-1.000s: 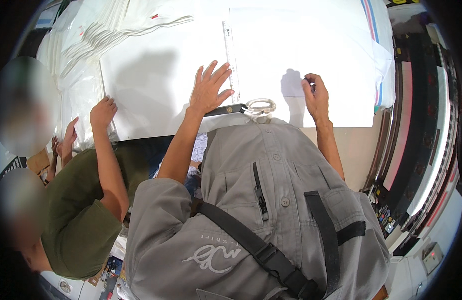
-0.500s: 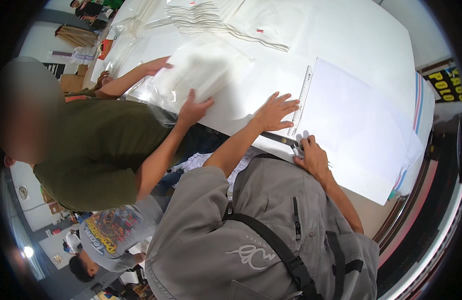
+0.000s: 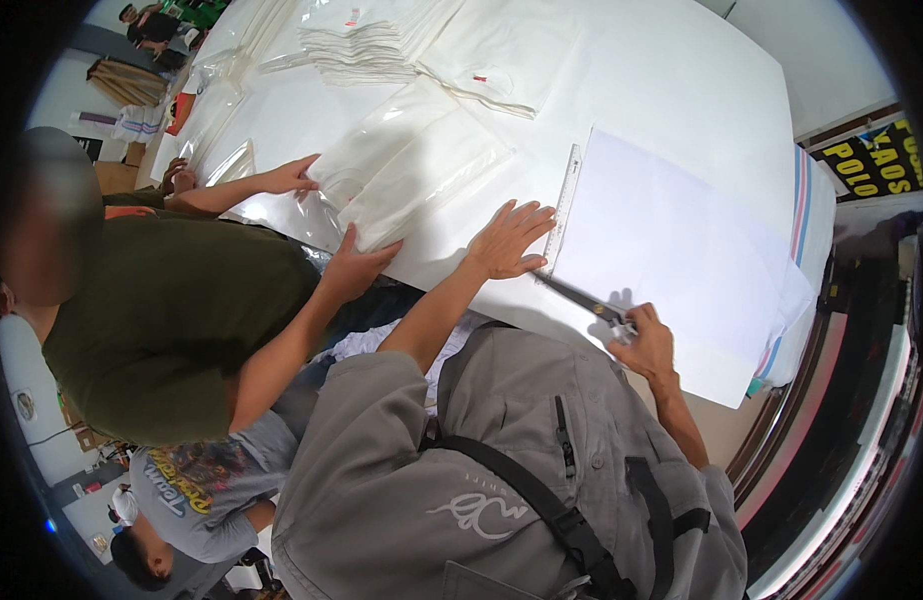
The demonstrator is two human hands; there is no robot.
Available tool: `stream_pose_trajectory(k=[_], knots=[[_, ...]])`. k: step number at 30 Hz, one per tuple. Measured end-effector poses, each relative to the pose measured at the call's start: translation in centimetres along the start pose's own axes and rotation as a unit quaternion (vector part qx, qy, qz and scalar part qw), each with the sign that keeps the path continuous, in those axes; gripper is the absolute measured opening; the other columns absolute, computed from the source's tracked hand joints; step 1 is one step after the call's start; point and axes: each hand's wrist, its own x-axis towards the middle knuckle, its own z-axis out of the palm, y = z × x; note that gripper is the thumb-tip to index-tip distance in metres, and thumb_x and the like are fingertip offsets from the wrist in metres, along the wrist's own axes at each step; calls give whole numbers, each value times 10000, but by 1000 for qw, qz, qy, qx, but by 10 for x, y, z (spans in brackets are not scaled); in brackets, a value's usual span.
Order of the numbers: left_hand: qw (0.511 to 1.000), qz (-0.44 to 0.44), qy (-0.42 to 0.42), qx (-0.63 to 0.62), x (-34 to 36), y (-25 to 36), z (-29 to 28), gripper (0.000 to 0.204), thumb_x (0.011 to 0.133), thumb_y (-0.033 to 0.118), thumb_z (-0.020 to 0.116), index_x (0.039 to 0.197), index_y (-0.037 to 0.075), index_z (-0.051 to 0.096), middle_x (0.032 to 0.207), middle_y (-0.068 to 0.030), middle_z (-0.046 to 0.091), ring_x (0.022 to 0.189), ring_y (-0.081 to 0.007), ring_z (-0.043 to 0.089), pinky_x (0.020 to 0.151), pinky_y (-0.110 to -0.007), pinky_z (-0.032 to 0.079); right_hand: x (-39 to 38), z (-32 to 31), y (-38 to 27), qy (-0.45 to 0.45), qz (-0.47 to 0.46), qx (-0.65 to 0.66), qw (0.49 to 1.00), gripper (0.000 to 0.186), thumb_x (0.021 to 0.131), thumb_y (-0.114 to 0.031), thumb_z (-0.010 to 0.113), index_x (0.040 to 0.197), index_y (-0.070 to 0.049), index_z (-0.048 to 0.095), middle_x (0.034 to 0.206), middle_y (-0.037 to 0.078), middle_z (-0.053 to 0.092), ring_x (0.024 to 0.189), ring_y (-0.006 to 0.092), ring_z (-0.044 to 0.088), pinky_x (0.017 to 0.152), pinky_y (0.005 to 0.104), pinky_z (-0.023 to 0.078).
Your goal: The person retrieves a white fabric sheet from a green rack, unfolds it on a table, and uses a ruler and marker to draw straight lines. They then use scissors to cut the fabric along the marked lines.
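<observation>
- Two bare hands were shown in the head view, set apart near the close edge of a broad, smooth white table.
- Long scissors with dark, straight blades and pale handle loops were held by the right hand, its fingers curled around the handle end; which fingers were passed through the loops could not be told.
- The scissors were laid out leftward from that grip, along the table edge, their tip just beside the thumb of the left hand.
- The left hand was spread palm down, nothing clamped in it, its fingertips placed at a long, clear plastic ruler.
- The ruler was lined up beside the left edge of a large, thin, bluish-white sheet.
- The scissors were judged stiff and fairly heavy, best taken by the loops, clear of the blades.
- The ruler was judged light, slippery and slightly flexible, best pressed flat along its length; the sheet, soft and easily creased.
</observation>
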Motion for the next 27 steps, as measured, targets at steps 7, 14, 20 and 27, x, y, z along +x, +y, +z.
stream_pose_trajectory(k=[7, 14, 20, 27], knots=[[998, -61, 3, 12, 8, 13, 4, 692, 978, 470, 623, 1525, 71, 481, 1655, -118, 385, 1527, -330, 337, 1258, -545, 256, 61, -104, 88, 157, 66, -59, 984, 447, 706, -308, 794, 1051, -44, 691, 1085, 154, 657, 914, 390, 702, 796, 494, 568], [990, -141, -21, 24, 8, 5, 5, 662, 1004, 440, 575, 1563, 110, 442, 1700, -81, 312, 1577, -292, 255, 1288, -557, 187, 210, -173, 157, 185, 90, -157, 966, 461, 754, -335, 784, 1094, -37, 697, 1121, 148, 679, 927, 376, 711, 830, 472, 567], [982, -188, -27, 23, 5, 9, 9, 638, 1036, 441, 530, 1595, 163, 396, 1731, -45, 248, 1604, -282, 197, 1309, -574, 122, 317, -195, 195, 149, 44, -181, 971, 499, 761, -349, 769, 1141, -35, 687, 1160, 150, 662, 996, 380, 696, 883, 470, 563], [979, -193, -49, 37, 2, 7, 11, 665, 1038, 477, 518, 1612, 178, 365, 1737, -38, 230, 1609, -277, 184, 1312, -568, 120, 377, -192, 220, 78, 2, -182, 980, 557, 830, -399, 743, 1269, -65, 665, 1275, 110, 628, 1088, 363, 687, 930, 470, 555]])
